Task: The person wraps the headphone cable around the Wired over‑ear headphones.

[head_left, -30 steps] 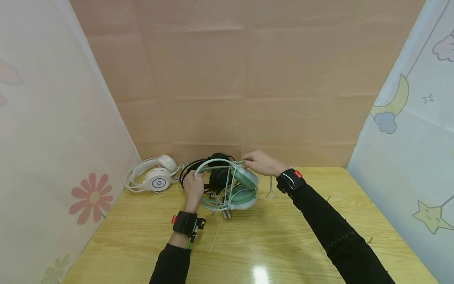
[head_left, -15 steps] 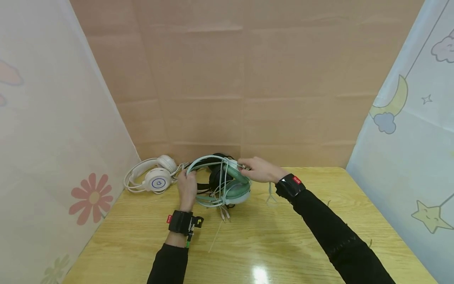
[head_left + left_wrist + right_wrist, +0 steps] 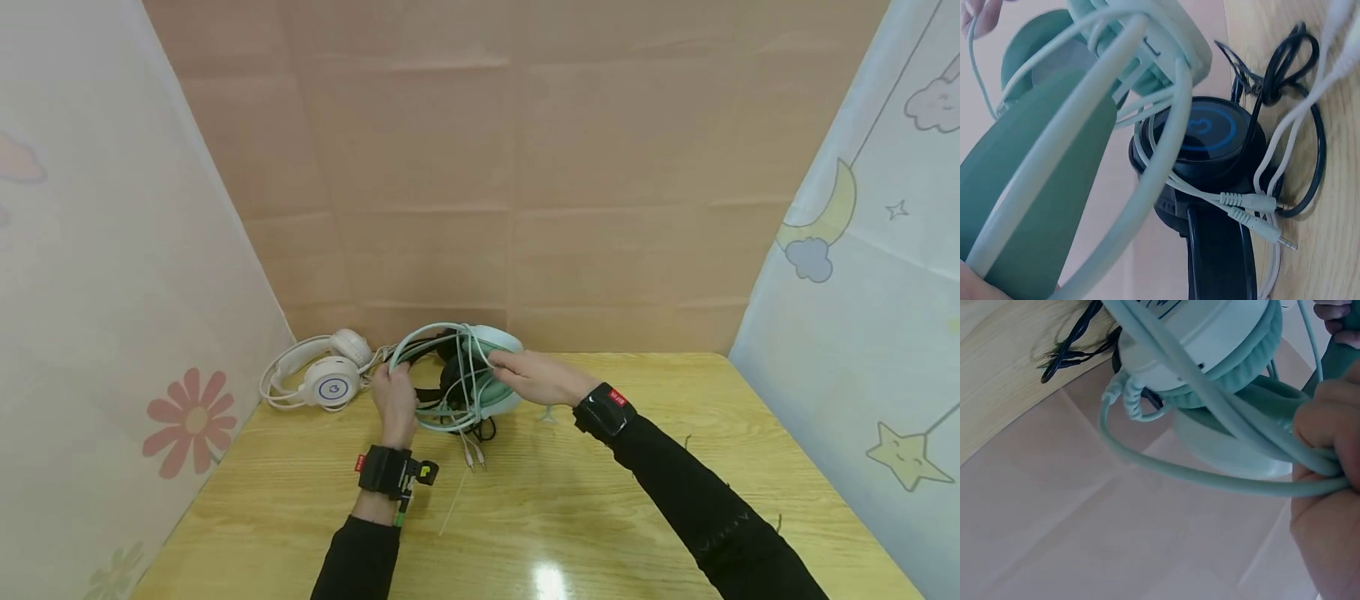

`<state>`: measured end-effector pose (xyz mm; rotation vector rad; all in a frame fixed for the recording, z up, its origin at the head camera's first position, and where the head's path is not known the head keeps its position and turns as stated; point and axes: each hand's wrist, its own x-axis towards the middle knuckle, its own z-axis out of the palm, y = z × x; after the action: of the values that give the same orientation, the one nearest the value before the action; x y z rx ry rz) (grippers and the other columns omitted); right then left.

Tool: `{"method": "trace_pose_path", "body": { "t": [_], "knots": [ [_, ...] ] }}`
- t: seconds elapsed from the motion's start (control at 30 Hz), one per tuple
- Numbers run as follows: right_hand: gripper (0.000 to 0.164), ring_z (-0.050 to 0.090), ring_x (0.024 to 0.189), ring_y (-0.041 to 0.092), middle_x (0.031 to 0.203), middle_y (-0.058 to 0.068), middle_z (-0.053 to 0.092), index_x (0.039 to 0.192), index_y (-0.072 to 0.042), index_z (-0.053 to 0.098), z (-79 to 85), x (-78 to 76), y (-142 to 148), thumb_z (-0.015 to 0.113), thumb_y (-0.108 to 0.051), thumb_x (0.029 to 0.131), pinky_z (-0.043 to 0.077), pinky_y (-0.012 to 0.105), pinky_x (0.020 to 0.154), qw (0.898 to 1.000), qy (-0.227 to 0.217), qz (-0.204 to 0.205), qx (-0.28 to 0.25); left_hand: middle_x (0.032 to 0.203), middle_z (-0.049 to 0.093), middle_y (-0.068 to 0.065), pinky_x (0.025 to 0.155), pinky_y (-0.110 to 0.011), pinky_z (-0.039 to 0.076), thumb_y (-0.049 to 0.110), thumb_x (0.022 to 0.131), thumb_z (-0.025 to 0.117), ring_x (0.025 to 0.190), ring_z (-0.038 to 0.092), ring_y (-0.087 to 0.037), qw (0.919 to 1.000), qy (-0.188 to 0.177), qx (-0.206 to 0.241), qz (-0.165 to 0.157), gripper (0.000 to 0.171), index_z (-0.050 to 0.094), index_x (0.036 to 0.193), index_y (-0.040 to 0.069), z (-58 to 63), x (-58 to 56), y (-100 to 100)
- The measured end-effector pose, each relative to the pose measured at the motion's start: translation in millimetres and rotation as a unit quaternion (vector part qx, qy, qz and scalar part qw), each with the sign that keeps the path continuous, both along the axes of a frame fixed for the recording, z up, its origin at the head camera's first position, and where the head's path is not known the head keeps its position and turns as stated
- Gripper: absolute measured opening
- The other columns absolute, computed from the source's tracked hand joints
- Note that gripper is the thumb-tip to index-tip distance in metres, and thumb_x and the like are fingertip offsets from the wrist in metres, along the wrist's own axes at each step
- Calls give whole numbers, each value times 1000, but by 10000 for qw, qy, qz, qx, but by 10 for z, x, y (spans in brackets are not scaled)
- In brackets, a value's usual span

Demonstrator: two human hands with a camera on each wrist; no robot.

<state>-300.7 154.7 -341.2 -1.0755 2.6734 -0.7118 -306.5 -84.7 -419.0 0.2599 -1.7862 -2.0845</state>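
Note:
Mint-green headphones (image 3: 497, 337) are held up off the table in the head view, cable wrapped around them. My left hand (image 3: 395, 404) grips their headband (image 3: 1041, 181), which crosses the left wrist view. At the ear-cup side, my right hand (image 3: 542, 377) pinches strands of the green cable (image 3: 1210, 480) between thumb and fingers. Black headphones (image 3: 1210, 147) lie behind and below the green pair, partly hidden by it. Two pale audio plugs (image 3: 1250, 203) dangle in front of the black pair.
White headphones (image 3: 330, 381) lie on the wooden table (image 3: 600, 500) at the left, by the patterned side wall. A brown backdrop (image 3: 615, 208) stands close behind. The black pair's bundled cable (image 3: 1279, 69) rests on the table.
The green headphones have moved left and slightly up with my left hand. My right hand has shifted left and down with the cable, across the front of the ear cups.

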Motion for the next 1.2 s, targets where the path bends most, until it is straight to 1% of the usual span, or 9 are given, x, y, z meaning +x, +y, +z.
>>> {"method": "trace_pose_path", "body": {
  "t": [0.27,0.37,0.5,0.53,0.77,0.83,0.93,1.1,1.2],
  "knots": [
    [24,28,59,10,76,-1,34,106,-13,42,-7,31,-73,30,-33,108,29,28,62,9998,180,60,-100,55,31,4,44,-26,29,18,100,44,40,29,-11,10000,9,3,-13,15,54,92,10,-19,11,38],
    [28,32,57,11,74,-2,38,118,-14,46,-3,46,-97,29,-33,108,33,28,65,9999,137,16,-37,55,28,5,43,-26,29,17,100,43,40,26,-10,9999,-16,70,-76,17,51,89,8,24,44,42],
    [33,31,53,9,68,-5,37,125,-10,48,-6,77,-127,31,-32,108,35,27,64,9998,169,97,37,55,26,4,44,-25,28,16,99,43,41,23,-9,9989,-44,463,-93,16,44,84,9,49,39,37],
    [29,25,52,9,67,-4,29,119,-10,48,-7,84,-134,31,-31,108,32,26,61,9998,184,122,17,54,26,4,44,-25,28,16,99,43,41,22,-10,9983,-10,582,-90,17,42,83,9,11,1,31],
    [24,26,54,15,71,4,33,109,-10,42,-19,94,-94,30,-31,108,29,28,58,9998,-99,133,-77,48,25,7,42,-23,21,12,98,43,38,16,-7,9907,162,1323,-288,23,34,77,14,85,7,-12],
    [28,43,63,14,83,6,49,120,-10,45,-21,97,-56,30,-31,108,38,29,64,9998,-176,12,-105,48,24,8,41,-22,19,10,96,45,38,15,-6,9871,239,1558,-291,24,34,76,14,105,2,-31],
    [34,48,75,20,98,16,52,126,-7,44,-38,79,-4,29,-32,108,40,35,74,9994,-303,-75,-137,47,22,9,38,-21,17,7,95,46,36,14,-5,9825,268,1819,-302,28,33,72,15,123,-6,-64],
    [33,47,77,21,104,16,53,122,-9,45,-68,68,24,28,-34,108,40,38,75,9985,-511,-172,-137,47,23,8,39,-21,18,5,96,47,36,16,-6,9793,167,1947,-529,29,34,72,14,193,62,-97],
    [38,59,98,21,121,10,58,133,-13,44,-94,80,24,29,-36,107,46,38,86,9974,-685,-167,-134,46,23,8,40,-22,18,4,96,46,36,18,-6,9783,230,1958,-643,32,33,69,13,270,142,-107]
  ]
}}
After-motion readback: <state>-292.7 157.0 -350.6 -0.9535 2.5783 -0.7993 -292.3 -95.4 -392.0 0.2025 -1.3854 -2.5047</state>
